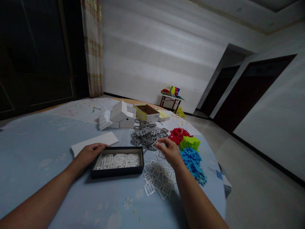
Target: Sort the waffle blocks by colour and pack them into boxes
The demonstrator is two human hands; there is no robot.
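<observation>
Touching one black box (116, 172) — left fingers (101, 145), pinching one white piece (154, 143) — right fingers (163, 140)

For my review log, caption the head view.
Left hand at black rectangular box of white lattice pieces; right hand apparently pinching another near jagged grey pile.

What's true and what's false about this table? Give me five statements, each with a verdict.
1. The left hand touches the black rectangular box. True.
2. The black rectangular box is empty. False: white latticed plastic-looking pieces lie in it.
3. The lime-green pile sits between the red pile and the blue pile. True.
4. The right hand lies flat. False: its fingers and thumb are pinched together.
5. The jagged grey pile is nearer the person than the box. False: it's farther.
</observation>
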